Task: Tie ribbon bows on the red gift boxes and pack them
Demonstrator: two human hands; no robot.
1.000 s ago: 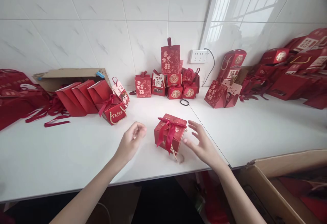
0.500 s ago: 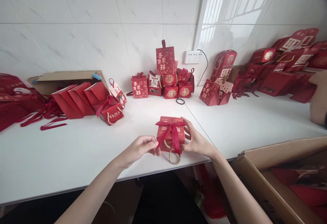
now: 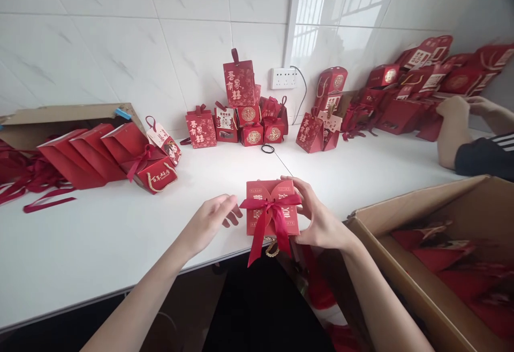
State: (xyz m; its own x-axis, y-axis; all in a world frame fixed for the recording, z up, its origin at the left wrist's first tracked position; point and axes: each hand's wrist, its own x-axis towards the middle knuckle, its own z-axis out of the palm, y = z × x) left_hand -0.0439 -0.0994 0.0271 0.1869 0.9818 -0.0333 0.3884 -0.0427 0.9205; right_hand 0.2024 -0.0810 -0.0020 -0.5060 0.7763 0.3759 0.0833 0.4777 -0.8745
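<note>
In front of me, near the table's front edge, is a red gift box with its decorated top turned toward me. A dark red ribbon is tied in a bow across it, its tails hanging down the near side. Below the box shows a gold rope handle. My right hand grips the box's right side, thumb low and fingers behind. My left hand is just left of the box, fingers apart and holding nothing.
Finished-looking red boxes stand along the tiled wall beneath a power strip. Leaning red boxes and loose ribbons lie left. A cardboard carton with red items stands at right. Another person's hands work among boxes far right.
My left hand has let go of the ribbon tail and moved left. The box has been tipped so its top faces me more. The other person's hands have come into fuller view.
</note>
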